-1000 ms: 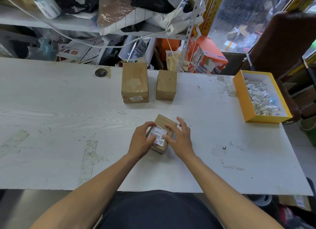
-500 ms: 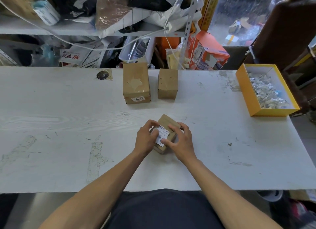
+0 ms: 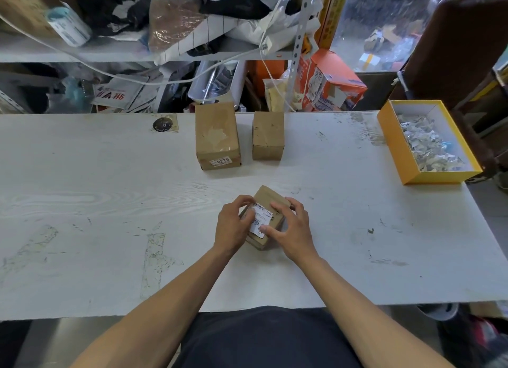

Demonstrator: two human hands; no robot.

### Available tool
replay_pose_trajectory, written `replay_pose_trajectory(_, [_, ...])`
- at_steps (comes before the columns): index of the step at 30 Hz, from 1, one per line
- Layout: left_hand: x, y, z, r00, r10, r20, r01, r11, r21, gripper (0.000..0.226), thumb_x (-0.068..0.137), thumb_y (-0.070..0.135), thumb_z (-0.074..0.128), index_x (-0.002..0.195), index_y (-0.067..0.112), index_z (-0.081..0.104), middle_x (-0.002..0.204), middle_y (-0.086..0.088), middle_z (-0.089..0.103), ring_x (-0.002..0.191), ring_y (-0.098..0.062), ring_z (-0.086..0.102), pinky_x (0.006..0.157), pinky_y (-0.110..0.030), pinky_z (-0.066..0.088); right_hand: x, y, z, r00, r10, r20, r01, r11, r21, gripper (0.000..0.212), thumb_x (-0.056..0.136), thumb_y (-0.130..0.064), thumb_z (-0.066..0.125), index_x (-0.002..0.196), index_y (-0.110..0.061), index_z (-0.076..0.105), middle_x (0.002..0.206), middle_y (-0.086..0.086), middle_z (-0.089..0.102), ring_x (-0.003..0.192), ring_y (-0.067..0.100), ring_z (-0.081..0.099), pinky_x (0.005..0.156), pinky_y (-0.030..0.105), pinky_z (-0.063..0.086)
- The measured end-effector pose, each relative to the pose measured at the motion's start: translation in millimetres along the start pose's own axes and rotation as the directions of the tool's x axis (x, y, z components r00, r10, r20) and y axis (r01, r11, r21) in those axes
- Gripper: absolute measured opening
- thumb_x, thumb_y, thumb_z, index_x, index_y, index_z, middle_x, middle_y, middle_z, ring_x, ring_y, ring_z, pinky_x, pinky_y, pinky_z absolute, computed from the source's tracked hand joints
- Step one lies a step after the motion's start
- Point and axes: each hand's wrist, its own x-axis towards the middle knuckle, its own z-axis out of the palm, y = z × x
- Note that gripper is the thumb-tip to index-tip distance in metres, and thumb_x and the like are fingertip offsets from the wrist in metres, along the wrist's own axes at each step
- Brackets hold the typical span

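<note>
A small brown cardboard box (image 3: 268, 196) lies on the white table (image 3: 110, 202) in front of me, with a white printed label (image 3: 259, 219) on its top. My left hand (image 3: 232, 224) curls round the box's left side, its fingertips at the label's left edge. My right hand (image 3: 292, 230) curls over the right side, with the index fingertip at the label's upper right and the thumb on its lower corner. Much of the box is hidden under both hands.
Two more brown boxes stand farther back: a taller one (image 3: 217, 135) marked 0275 and a smaller one (image 3: 268, 135). A yellow open box (image 3: 393, 145) of crumpled silvery scraps sits at the right edge. A dark round disc (image 3: 163, 125) lies near the back. Cluttered shelves stand behind the table.
My right hand's fingers have gone from lying straight beside the box to curling over it. Both hands have closed in on the label. The box stays in the same place.
</note>
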Motion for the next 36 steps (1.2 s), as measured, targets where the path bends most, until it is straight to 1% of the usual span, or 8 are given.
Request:
replay_pose_trajectory(2, [-0.5,-2.8,1.7,1.0,0.0,-0.006,0.0,1.0,0.009,0.021,0.092,0.016,0.059,0.106,0.029,0.066,0.096,0.015,0.067,0.082,-0.012,0.065,0.072,-0.032,0.055,0.5,0.4,0.1,1.0,0.0,0.001,0.0,1.0,0.0,0.06,0.071,-0.04,0.083,0.126,-0.037,0.058,0.141,-0.013,0.033,0.127,0.013,0.031,0.103,0.028,0.033])
replay_pose_trajectory(5, [-3.4,-5.5,3.4,1.0,0.007,-0.013,-0.007,1.0,-0.009,0.023,0.091,0.02,0.058,0.11,0.029,0.066,0.097,0.012,0.068,0.085,-0.013,0.066,0.075,-0.039,0.056,0.6,0.9,-0.1,1.0,-0.001,0.003,0.001,1.0,0.006,0.06,0.071,-0.04,0.083,0.126,-0.037,0.059,0.142,-0.012,0.033,0.128,0.013,0.031,0.103,0.027,0.033])
replay_pose_trajectory(13, [-4.1,-10.1,2.4,0.999,0.048,-0.019,-0.048,0.998,0.031,0.028,0.087,0.03,0.054,0.112,0.035,0.064,0.103,0.01,0.068,0.097,-0.014,0.062,0.077,-0.036,0.052,0.8,0.5,0.5,1.0,0.004,0.005,-0.004,1.0,0.009,0.061,0.071,-0.039,0.083,0.126,-0.037,0.058,0.143,-0.012,0.033,0.129,0.013,0.031,0.103,0.026,0.032])
replay_pose_trajectory(20, [-2.4,-4.8,3.8,0.998,0.058,-0.035,-0.057,0.998,0.041,0.025,0.085,0.027,0.054,0.106,0.028,0.067,0.092,0.012,0.064,0.089,-0.013,0.059,0.072,-0.031,0.049,0.6,1.4,0.4,1.0,0.006,0.008,-0.006,1.0,-0.007,0.06,0.071,-0.041,0.082,0.126,-0.039,0.058,0.142,-0.012,0.033,0.128,0.014,0.031,0.105,0.031,0.035])
replay_pose_trajectory(23, [-1.7,-0.1,3.7,0.998,0.05,-0.041,-0.049,0.998,0.029,0.019,0.088,0.014,0.058,0.1,0.024,0.067,0.084,0.016,0.062,0.083,-0.012,0.059,0.069,-0.028,0.048,0.7,1.3,0.8,1.0,0.003,0.002,-0.003,1.0,-0.007,0.06,0.071,-0.041,0.082,0.126,-0.038,0.058,0.142,-0.012,0.033,0.128,0.014,0.031,0.105,0.03,0.034])
replay_pose_trajectory(31, [2.0,2.5,2.3,0.999,0.044,-0.02,-0.043,0.996,0.078,0.016,0.085,0.009,0.059,0.096,0.018,0.067,0.084,0.007,0.061,0.083,-0.013,0.056,0.068,-0.031,0.048,0.4,-0.2,0.6,1.0,0.005,0.003,-0.005,1.0,-0.011,0.059,0.071,-0.041,0.082,0.126,-0.039,0.059,0.143,-0.012,0.032,0.128,0.013,0.03,0.103,0.027,0.032])
replay_pose_trajectory(34, [1.4,0.3,3.4,0.997,0.074,-0.013,-0.074,0.995,0.065,0.01,0.083,0.01,0.058,0.084,0.019,0.064,0.078,0.005,0.065,0.073,-0.014,0.058,0.06,-0.033,0.047,1.0,0.5,0.4,1.0,0.004,0.001,-0.004,1.0,-0.017,0.06,0.071,-0.042,0.082,0.126,-0.038,0.059,0.143,-0.012,0.033,0.128,0.013,0.031,0.103,0.027,0.032])
replay_pose_trajectory(36, [-1.2,-0.3,4.9,0.997,0.069,-0.019,-0.068,0.996,0.052,0.009,0.085,0.009,0.059,0.084,0.017,0.063,0.078,0.004,0.065,0.073,-0.011,0.058,0.061,-0.032,0.046,0.9,0.8,0.9,1.0,0.001,-0.003,-0.001,1.0,-0.008,0.06,0.071,-0.042,0.083,0.126,-0.038,0.059,0.143,-0.012,0.034,0.127,0.014,0.032,0.104,0.029,0.034])
